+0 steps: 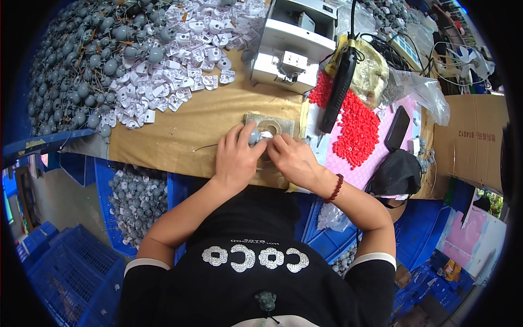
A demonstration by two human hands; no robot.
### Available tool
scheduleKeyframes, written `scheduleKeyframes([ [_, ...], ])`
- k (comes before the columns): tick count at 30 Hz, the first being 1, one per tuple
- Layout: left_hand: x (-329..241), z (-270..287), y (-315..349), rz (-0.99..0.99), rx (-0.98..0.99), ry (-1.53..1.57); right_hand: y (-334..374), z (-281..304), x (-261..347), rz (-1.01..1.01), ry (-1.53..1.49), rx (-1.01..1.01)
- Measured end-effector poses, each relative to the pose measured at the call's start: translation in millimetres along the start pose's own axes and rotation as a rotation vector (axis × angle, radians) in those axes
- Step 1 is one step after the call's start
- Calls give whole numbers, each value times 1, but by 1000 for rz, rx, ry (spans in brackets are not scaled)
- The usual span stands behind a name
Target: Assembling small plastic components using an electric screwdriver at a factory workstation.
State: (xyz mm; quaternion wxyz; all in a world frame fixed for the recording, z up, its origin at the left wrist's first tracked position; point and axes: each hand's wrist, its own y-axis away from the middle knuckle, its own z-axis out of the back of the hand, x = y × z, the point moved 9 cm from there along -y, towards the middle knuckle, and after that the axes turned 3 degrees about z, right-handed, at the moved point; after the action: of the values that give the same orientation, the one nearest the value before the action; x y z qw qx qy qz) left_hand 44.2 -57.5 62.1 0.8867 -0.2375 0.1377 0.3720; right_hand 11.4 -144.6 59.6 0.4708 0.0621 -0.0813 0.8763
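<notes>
My left hand is closed around a small grey ball-shaped part, with a thin wire trailing out to its left. At the ball's right side sits a white plastic piece. My right hand pinches at that white piece, its thumb and fingertips close together; the exact contact is partly hidden by the fingers. Both hands are over a flat metal plate with a round recess, lying near the table's front edge.
White plastic pieces and grey balls with wires are heaped at the left. A white machine stands behind the plate. To the right are small red caps, a hanging black electric screwdriver, a phone and a cardboard box.
</notes>
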Motion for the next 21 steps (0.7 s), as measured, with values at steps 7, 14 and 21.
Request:
scheduleKeyframes([
  [7,-1,-2,5,-43,51,-69,38,17,-62,-236,-563,-193],
  [14,-1,-6,8,-72,47,-25,62,18,-64,-209,-421,-106],
  [21,1,-7,6,-93,62,-5,65,-3,-71,-233,-323,-215],
])
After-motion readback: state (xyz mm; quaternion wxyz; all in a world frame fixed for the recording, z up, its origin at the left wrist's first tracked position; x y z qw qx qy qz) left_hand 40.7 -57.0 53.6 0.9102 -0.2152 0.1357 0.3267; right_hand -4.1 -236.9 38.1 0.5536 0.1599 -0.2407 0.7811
